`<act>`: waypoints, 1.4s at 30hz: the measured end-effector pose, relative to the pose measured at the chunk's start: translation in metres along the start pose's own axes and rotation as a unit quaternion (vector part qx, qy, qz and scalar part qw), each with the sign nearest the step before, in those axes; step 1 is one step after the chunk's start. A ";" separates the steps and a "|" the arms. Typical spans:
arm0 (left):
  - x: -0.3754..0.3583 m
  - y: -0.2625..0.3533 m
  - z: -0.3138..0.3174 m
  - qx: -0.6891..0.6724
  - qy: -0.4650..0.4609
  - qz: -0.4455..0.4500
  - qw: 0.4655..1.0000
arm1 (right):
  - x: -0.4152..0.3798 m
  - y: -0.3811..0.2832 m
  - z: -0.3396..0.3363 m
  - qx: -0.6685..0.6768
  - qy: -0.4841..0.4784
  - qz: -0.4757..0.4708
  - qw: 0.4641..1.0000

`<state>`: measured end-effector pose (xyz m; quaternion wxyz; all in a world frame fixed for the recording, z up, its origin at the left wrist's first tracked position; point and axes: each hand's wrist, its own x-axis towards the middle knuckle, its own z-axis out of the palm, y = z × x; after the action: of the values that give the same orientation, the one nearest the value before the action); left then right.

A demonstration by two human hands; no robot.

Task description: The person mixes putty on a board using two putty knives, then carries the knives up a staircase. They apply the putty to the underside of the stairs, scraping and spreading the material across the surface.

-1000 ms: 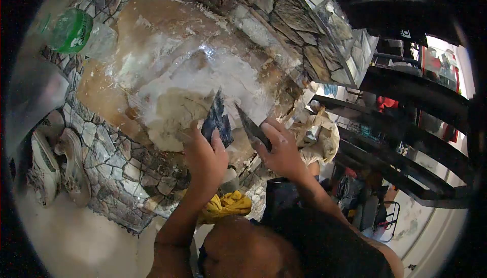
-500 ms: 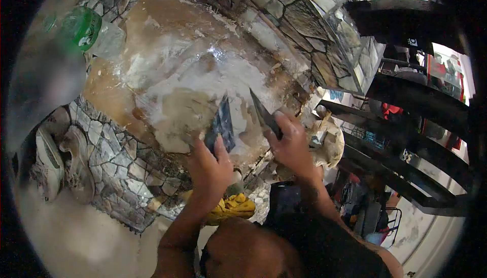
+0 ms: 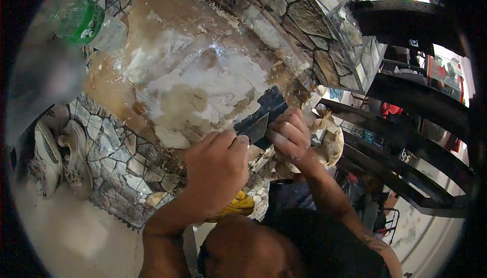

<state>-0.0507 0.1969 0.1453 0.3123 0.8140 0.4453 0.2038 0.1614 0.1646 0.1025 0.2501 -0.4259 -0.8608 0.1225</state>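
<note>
My right hand [image 3: 290, 135] is closed around a dark, flat scraper [image 3: 273, 106], its broad blade facing up with a ragged, plaster-marked edge. My left hand [image 3: 218, 164] is closed on a putty knife [image 3: 257, 129], whose narrow grey blade lies across the dark scraper's face. The handles are mostly hidden by my fingers. Beneath and beyond my hands spreads wet white plaster [image 3: 218, 77], with a beige patch [image 3: 182, 103] on its left, over a brown, smeared surface [image 3: 152, 9].
A green-labelled plastic bottle [image 3: 86, 21] lies at upper left. Worn shoes [image 3: 76, 156] stand by the stone-patterned edge [image 3: 119, 161]. A stone-clad block [image 3: 309, 19] rises at upper right, near dark slats [image 3: 411, 95]. A yellow cloth [image 3: 236, 205] lies close to my knee.
My left hand has moved right, bringing its blade against the other tool. The right scraper has turned from edge-on to broad-side. Earlier both blades pointed forward, apart, over the plaster.
</note>
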 end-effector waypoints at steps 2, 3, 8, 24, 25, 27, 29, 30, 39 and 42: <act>0.003 0.000 0.005 -0.002 -0.012 -0.001 1.000 | -0.006 0.007 0.000 0.012 -0.008 -0.027 1.000; 0.005 -0.001 0.009 0.001 -0.011 -0.005 1.000 | -0.007 0.010 0.000 0.018 -0.012 -0.042 0.999; 0.013 -0.007 0.021 -0.003 -0.013 -0.007 1.000 | -0.001 0.010 -0.007 0.014 -0.006 -0.082 0.997; 0.001 -0.006 0.008 0.040 -0.008 -0.007 0.999 | -0.005 0.022 -0.009 -0.051 -0.006 0.043 0.998; -0.001 -0.006 0.010 0.016 -0.004 0.014 1.000 | -0.003 0.021 -0.006 -0.044 0.006 0.029 0.999; -0.001 -0.008 0.018 0.024 -0.004 0.005 1.000 | 0.006 0.016 -0.007 -0.027 0.020 0.018 0.999; 0.002 -0.012 0.024 0.035 -0.004 0.001 0.999 | 0.016 0.009 -0.014 -0.015 0.037 0.021 0.999; 0.006 -0.017 0.026 0.043 -0.003 0.001 0.999 | 0.021 0.005 -0.018 -0.008 0.047 0.027 0.998; -0.015 -0.048 0.043 0.164 0.088 0.182 0.965 | 0.010 -0.003 -0.063 -0.096 0.030 0.301 0.948; -0.027 -0.053 0.050 0.199 0.066 0.271 0.940 | 0.009 -0.012 -0.062 -0.035 0.006 0.283 0.958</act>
<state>-0.0655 0.1794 0.0712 0.0466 0.9340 0.2594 0.2412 0.1820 0.1647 0.1626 0.1950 -0.6616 -0.7071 0.1558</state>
